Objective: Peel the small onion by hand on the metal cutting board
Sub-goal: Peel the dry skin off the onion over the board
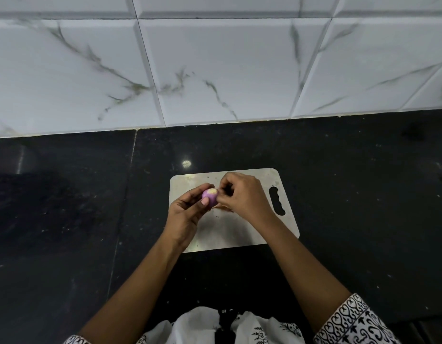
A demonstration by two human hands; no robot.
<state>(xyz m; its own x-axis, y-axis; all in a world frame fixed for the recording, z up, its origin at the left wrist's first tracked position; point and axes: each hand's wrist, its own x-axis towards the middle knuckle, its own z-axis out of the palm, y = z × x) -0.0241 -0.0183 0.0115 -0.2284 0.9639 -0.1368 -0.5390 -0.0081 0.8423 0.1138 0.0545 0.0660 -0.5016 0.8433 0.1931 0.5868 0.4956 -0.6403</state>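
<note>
- Head view shows us the small onion (209, 196), purple with a pale yellow end, held up over the metal cutting board (252, 229).
- Our left hand (187, 214) pinches it between thumb and fingertips.
- Our right hand (242, 197) has its fingertips pressed together at the onion's pale end.
- Brown peel bits (222, 207) lie on the board under our fingers.
- The black counter (339, 170) is all around.
</note>
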